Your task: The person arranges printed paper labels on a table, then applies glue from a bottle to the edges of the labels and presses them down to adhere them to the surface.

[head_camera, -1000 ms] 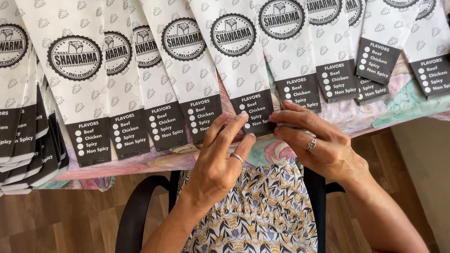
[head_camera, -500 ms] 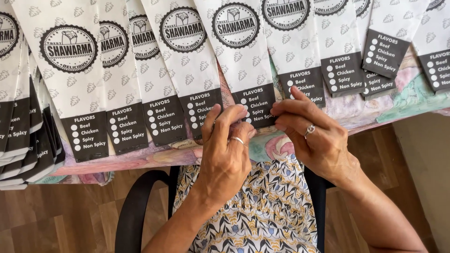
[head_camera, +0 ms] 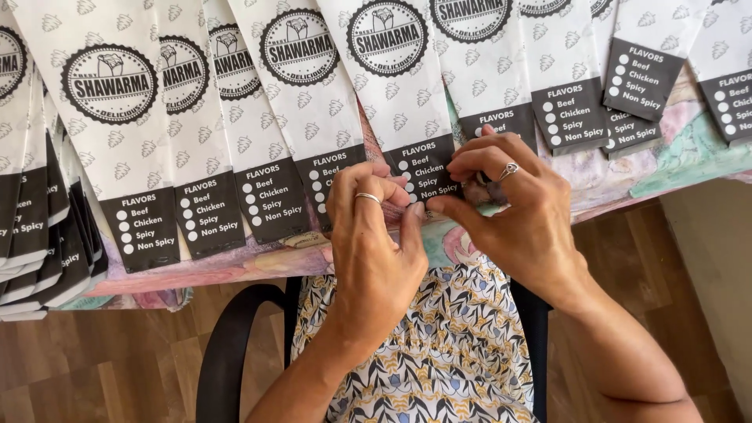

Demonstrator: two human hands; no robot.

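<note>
Both hands meet at the bench point(head_camera: 235, 274) edge, left hand point(head_camera: 376, 251) and right hand point(head_camera: 521, 215) with fingers pinched closed on the black bottom end of one white paper bag point(head_camera: 395, 94) in the fanned row.

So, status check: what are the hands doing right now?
Left hand and right hand both pinching bottom edge of paper bag. Bags overlap either side. Nothing in the way.

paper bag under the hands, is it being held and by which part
Both the left hand and right hand pinch the paper bag at its dark bottom edge.
</note>
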